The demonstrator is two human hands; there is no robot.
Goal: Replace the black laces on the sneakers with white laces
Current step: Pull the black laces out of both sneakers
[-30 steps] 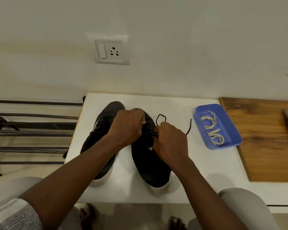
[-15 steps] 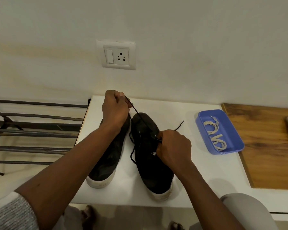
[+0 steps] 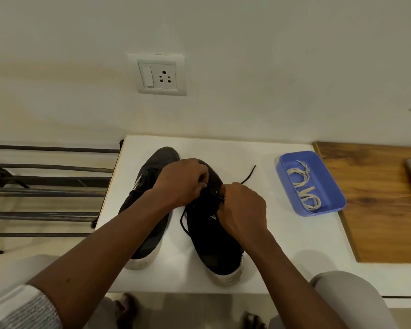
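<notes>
Right-side sneaker [image 3: 214,248] sits toe-away on the white surface [image 3: 282,245], so the eyelets face me. The fingers of my left hand [image 3: 183,180] and right hand [image 3: 242,210] are pinched on its black lace [image 3: 248,174], probably working it out. White laces [image 3: 304,186] wait in the blue tray [image 3: 331,206], within easy reach.

On the white tabletop [image 3: 271,245], the left hand [image 3: 183,181] and the right hand [image 3: 242,210] pinch the black lace [image 3: 248,175] over the right sneaker [image 3: 214,243]; the left sneaker [image 3: 166,155] stands just beside it; white laces [image 3: 304,184] lie in a blue tray [image 3: 328,211].
</notes>
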